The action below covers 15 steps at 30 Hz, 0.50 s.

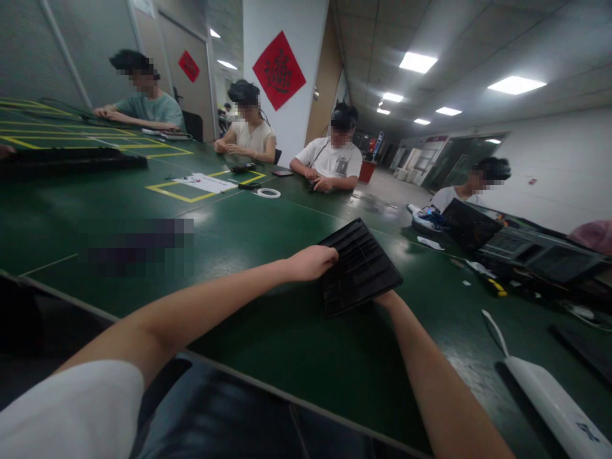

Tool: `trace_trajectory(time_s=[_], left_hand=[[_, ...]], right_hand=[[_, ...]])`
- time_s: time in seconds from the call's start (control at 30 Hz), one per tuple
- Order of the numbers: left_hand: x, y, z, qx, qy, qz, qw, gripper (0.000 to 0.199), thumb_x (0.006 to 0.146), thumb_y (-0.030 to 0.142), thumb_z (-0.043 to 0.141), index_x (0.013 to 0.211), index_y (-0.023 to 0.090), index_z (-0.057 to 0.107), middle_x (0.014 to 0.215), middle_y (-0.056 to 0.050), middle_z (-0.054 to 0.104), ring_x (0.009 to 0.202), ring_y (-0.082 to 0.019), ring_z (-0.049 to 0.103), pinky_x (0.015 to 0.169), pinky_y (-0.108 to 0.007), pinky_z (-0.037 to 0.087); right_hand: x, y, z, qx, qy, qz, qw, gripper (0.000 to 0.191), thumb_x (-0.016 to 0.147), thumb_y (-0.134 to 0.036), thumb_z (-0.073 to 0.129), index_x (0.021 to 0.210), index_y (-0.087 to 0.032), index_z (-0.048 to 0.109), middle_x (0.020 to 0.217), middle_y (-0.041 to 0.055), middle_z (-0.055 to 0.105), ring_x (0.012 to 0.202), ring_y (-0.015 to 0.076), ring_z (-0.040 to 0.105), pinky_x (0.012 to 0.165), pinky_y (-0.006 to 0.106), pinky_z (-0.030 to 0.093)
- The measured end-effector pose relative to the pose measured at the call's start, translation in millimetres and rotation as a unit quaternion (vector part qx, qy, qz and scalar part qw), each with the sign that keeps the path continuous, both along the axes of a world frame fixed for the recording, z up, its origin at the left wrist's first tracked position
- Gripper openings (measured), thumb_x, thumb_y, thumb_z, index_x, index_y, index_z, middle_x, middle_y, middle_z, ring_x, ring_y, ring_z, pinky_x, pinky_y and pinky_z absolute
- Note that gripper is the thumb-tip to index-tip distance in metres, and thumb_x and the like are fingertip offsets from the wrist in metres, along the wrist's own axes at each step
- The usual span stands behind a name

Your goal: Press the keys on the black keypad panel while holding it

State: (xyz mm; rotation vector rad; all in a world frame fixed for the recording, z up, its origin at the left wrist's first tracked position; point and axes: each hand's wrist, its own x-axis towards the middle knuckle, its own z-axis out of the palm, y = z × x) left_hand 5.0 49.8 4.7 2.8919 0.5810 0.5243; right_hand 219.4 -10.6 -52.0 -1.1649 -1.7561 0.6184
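Observation:
A flat black ribbed panel [361,264] is held tilted above the green table, its ribbed face toward me. My left hand [319,261] is closed on its left edge, fingers curled over the rim. Under the lower right edge is my right hand [385,298], supporting the panel from below; its fingers are hidden behind it. The green table [287,344] lies beneath both forearms.
To the right lie a white device with a short cable [549,389], a yellow-handled tool [497,287] and an opened computer case [535,245]. Farther off are a white ring [268,192] and paper [203,183]. Several people sit around the table.

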Motion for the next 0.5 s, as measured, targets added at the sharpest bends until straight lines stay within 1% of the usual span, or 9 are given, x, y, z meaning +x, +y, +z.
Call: trace_trajectory(time_s=[0.07, 0.1, 0.17, 0.23, 0.33, 0.4, 0.47, 0.5], left_hand=[[1, 5, -1.3, -0.060, -0.014, 0.032, 0.998, 0.013, 0.083, 0.020, 0.050, 0.090, 0.013, 0.059, 0.084, -0.004, 0.064, 0.075, -0.014, 0.058, 0.066, -0.022, 0.042], [2, 7, -2.0, -0.074, -0.014, 0.050, 0.996, 0.015, 0.084, 0.024, 0.050, 0.087, 0.013, 0.060, 0.080, -0.004, 0.064, 0.071, -0.013, 0.058, 0.062, -0.022, 0.041], [4, 7, -3.2, -0.075, -0.005, 0.086, 0.993, 0.025, 0.086, 0.033, 0.047, 0.080, 0.013, 0.061, 0.073, -0.004, 0.063, 0.065, -0.014, 0.057, 0.057, -0.023, 0.038], [7, 4, -3.9, -0.058, 0.006, 0.109, 0.992, 0.034, 0.088, 0.037, 0.040, 0.076, 0.013, 0.062, 0.070, -0.005, 0.062, 0.062, -0.015, 0.056, 0.055, -0.024, 0.036], [8, -2, -3.0, -0.034, 0.017, 0.114, 0.993, 0.037, 0.089, 0.035, 0.037, 0.074, 0.013, 0.062, 0.070, -0.007, 0.062, 0.063, -0.016, 0.057, 0.056, -0.025, 0.038], [7, -3, -1.3, -0.028, 0.016, 0.099, 0.995, 0.031, 0.087, 0.031, 0.040, 0.075, 0.013, 0.062, 0.072, -0.008, 0.063, 0.066, -0.017, 0.058, 0.060, -0.026, 0.040], [6, -1, 0.9, -0.053, -0.009, 0.091, 0.994, 0.022, 0.082, 0.027, 0.047, 0.075, 0.013, 0.062, 0.073, -0.007, 0.063, 0.068, -0.016, 0.058, 0.063, -0.026, 0.041], [6, 1, 2.0, -0.093, -0.034, 0.098, 0.990, 0.017, 0.080, 0.025, 0.049, 0.075, 0.014, 0.061, 0.073, -0.006, 0.063, 0.067, -0.016, 0.058, 0.063, -0.026, 0.042]], right_hand=[[0, -3, 3.8, 0.012, -0.023, 0.026, 0.999, 0.063, 0.070, -0.064, 0.052, 0.122, -0.028, 0.052, 0.134, 0.0023, 0.046, 0.125, 0.0206, 0.042, 0.112, 0.038, 0.025], [0, -4, 5.1, 0.013, -0.034, 0.036, 0.999, 0.064, 0.071, -0.065, 0.050, 0.123, -0.028, 0.051, 0.135, 0.0017, 0.045, 0.126, 0.0200, 0.041, 0.112, 0.038, 0.025], [1, -5, 5.2, 0.006, -0.047, 0.032, 0.998, 0.066, 0.072, -0.067, 0.046, 0.125, -0.027, 0.050, 0.137, 0.0015, 0.042, 0.127, 0.0199, 0.040, 0.112, 0.038, 0.025], [2, -4, 3.2, -0.004, -0.055, 0.008, 0.998, 0.069, 0.069, -0.070, 0.045, 0.122, -0.026, 0.052, 0.137, 0.0020, 0.040, 0.129, 0.0209, 0.037, 0.113, 0.038, 0.022], [2, -4, 2.1, -0.023, -0.056, -0.019, 0.998, 0.078, 0.064, -0.076, 0.045, 0.120, -0.023, 0.054, 0.137, 0.0045, 0.039, 0.131, 0.0231, 0.034, 0.115, 0.039, 0.016], [-1, -6, 5.1, -0.040, -0.047, -0.023, 0.998, 0.085, 0.061, -0.078, 0.045, 0.121, -0.019, 0.053, 0.137, 0.0078, 0.039, 0.130, 0.0249, 0.035, 0.114, 0.041, 0.018], [-5, -8, 10.0, -0.049, -0.037, -0.013, 0.998, 0.083, 0.062, -0.076, 0.047, 0.122, -0.019, 0.052, 0.138, 0.0082, 0.041, 0.130, 0.0250, 0.035, 0.114, 0.040, 0.020], [-7, -9, 12.3, -0.049, -0.032, -0.004, 0.998, 0.078, 0.064, -0.073, 0.048, 0.122, -0.021, 0.052, 0.138, 0.0068, 0.041, 0.130, 0.0244, 0.035, 0.114, 0.040, 0.020]])
